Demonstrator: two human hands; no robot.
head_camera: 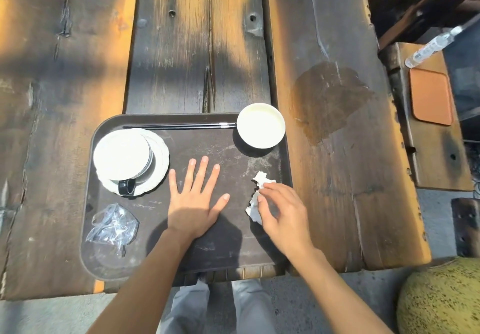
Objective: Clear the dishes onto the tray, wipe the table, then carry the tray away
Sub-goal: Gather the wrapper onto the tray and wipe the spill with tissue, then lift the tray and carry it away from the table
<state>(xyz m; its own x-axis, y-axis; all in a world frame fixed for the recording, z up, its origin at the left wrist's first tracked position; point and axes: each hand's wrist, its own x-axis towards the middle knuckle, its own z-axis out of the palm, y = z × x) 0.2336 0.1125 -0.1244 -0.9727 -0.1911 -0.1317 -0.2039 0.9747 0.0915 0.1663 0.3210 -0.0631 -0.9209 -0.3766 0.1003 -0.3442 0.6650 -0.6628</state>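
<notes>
A dark brown tray lies at the near edge of the wooden table. On its left stands a cup with a black handle on a white scalloped plate. A white bowl sits in the far right corner, black chopsticks along the far rim, and a crumpled clear plastic wrapper at the near left. My left hand rests flat and open on the tray's middle. My right hand pinches a crumpled white napkin over the tray's right side.
A wet patch darkens the plank right of the tray. A bench at the right carries an orange mat and a plastic bottle. A speckled yellow-green rounded thing sits at the bottom right. My legs show below the table edge.
</notes>
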